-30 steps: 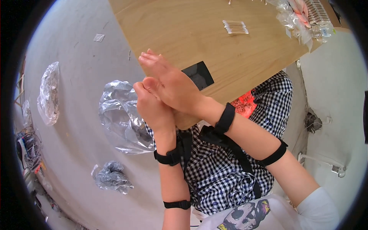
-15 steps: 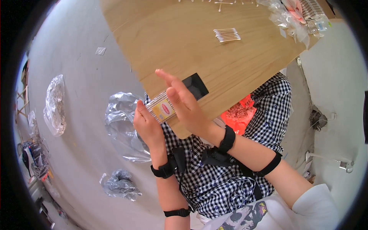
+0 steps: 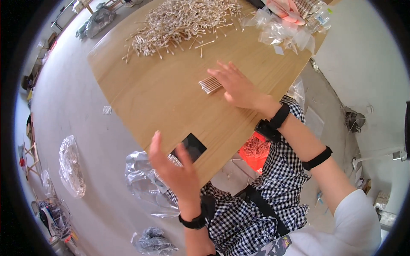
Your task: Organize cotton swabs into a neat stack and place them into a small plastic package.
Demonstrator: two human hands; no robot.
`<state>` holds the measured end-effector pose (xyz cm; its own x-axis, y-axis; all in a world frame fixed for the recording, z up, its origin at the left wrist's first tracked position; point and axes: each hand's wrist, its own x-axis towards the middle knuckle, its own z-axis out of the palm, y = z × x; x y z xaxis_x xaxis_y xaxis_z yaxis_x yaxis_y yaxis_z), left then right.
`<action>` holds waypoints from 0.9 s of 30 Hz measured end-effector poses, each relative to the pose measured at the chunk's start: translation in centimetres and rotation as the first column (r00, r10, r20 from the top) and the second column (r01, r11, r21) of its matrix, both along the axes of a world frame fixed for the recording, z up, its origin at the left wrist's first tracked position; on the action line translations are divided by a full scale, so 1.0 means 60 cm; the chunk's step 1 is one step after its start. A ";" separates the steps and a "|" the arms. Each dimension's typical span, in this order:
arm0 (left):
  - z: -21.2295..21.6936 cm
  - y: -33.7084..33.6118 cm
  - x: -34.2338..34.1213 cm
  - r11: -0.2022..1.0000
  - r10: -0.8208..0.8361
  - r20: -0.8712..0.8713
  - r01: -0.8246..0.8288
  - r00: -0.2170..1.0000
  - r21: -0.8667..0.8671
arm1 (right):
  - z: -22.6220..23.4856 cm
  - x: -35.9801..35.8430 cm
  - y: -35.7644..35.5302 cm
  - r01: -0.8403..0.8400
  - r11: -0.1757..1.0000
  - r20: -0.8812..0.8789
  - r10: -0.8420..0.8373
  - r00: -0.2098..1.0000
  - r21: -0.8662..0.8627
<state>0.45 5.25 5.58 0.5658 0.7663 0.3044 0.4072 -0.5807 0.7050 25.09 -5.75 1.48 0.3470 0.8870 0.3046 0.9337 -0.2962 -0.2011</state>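
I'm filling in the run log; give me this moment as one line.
left hand: open, raised above table edge | right hand: open, on small swab bundle | loose swab pile: far side

A single head-worn fisheye view looks steeply down from above onto the light wooden tabletop, close over the person's own forearms, with grey concrete floor curving leftward.

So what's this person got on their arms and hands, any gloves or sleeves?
No gloves: both hands are bare. The left hand has a black watch-like band at the wrist. The right hand has a black wrist strap with a small black box, and another black band higher on the forearm. A white sleeve starts near the right elbow.
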 end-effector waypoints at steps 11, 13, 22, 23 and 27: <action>-0.086 -0.058 0.202 0.849 -0.386 -0.352 0.478 0.852 0.226 | -0.011 0.093 0.049 0.053 0.997 -0.135 -0.046 0.990 0.049; -0.100 -0.057 0.209 0.857 -0.366 -0.355 0.460 0.861 0.232 | -0.026 0.126 0.085 0.109 0.993 0.041 -0.110 0.993 0.040; -0.085 -0.070 0.179 0.858 -0.362 -0.413 0.472 0.836 0.202 | -0.005 0.212 0.188 0.044 0.999 -0.067 -0.044 0.997 -0.001; -0.085 -0.072 0.178 0.860 -0.358 -0.422 0.470 0.833 0.199 | -0.003 0.214 0.185 -0.003 0.999 -0.067 0.005 0.998 0.032; -0.082 -0.076 0.180 0.860 -0.365 -0.417 0.473 0.832 0.193 | 0.002 0.204 0.156 -0.115 0.989 -0.036 0.119 0.992 0.089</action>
